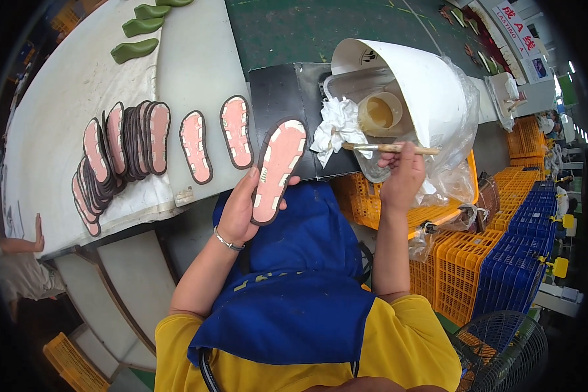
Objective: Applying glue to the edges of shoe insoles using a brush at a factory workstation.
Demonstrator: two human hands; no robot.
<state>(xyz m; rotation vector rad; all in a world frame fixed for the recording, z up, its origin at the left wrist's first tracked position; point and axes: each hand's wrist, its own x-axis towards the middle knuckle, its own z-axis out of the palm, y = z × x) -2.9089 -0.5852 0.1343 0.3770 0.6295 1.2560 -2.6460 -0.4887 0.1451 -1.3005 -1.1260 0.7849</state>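
Note:
My left hand [240, 208] is closed round the lower part of a pink insole [279, 171] with a dark edge and pale tabs along its rim. The insole is tilted, its pink face up, above my blue apron. In my right hand [404, 175] is a brush [391, 149] with a wooden handle, its bristle end pointing left at a crumpled white tissue [335, 127]. Just beyond the brush stands a clear cup [379, 112] of yellowish liquid. Two more insoles lie apart on the table, one nearer [196, 146] and one beside it [236, 132].
Stacked insoles [134, 140] cover part of the white table [52, 130] at left, with green shoe lasts [134, 50] farther back. A curved white sheet [431, 91] shields the cup's tray. Yellow crates [454, 271] and blue crates [506, 281] stand at right, near a black fan [503, 353]. Another person's hand [38, 234] shows at far left.

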